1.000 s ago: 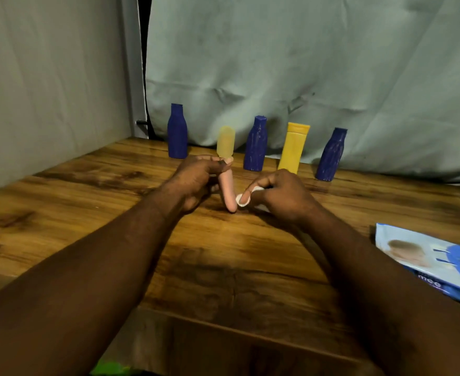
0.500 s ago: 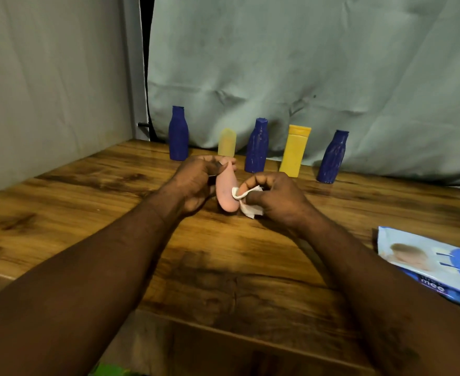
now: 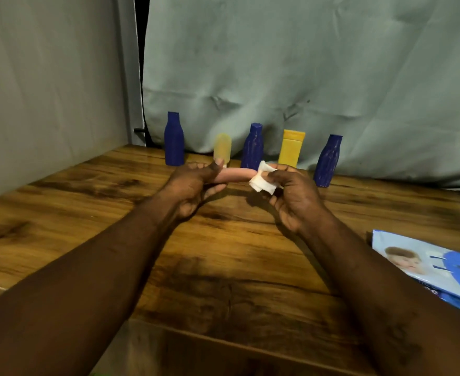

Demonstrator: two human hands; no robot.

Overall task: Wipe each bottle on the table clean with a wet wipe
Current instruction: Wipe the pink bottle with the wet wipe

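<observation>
My left hand (image 3: 193, 183) grips one end of a slim pink bottle (image 3: 237, 175), held level above the table. My right hand (image 3: 291, 191) pinches a folded white wet wipe (image 3: 261, 181) against the bottle's right end. Along the back of the wooden table (image 3: 223, 256) stand a blue bottle (image 3: 174, 139), a pale yellow bottle (image 3: 222, 146), a second blue bottle (image 3: 252, 146), a bright yellow bottle (image 3: 291, 149) and a third blue bottle (image 3: 328, 161).
A blue and white pack of wet wipes (image 3: 429, 270) lies at the right edge of the table. A grey cloth backdrop (image 3: 304, 63) hangs behind the bottles, and a wall stands at the left. The table's front edge runs below my forearms.
The pink bottle has turned from pointing down to lying level. My right hand with the wipe has slid to the bottle's right end and lifted off the table.
</observation>
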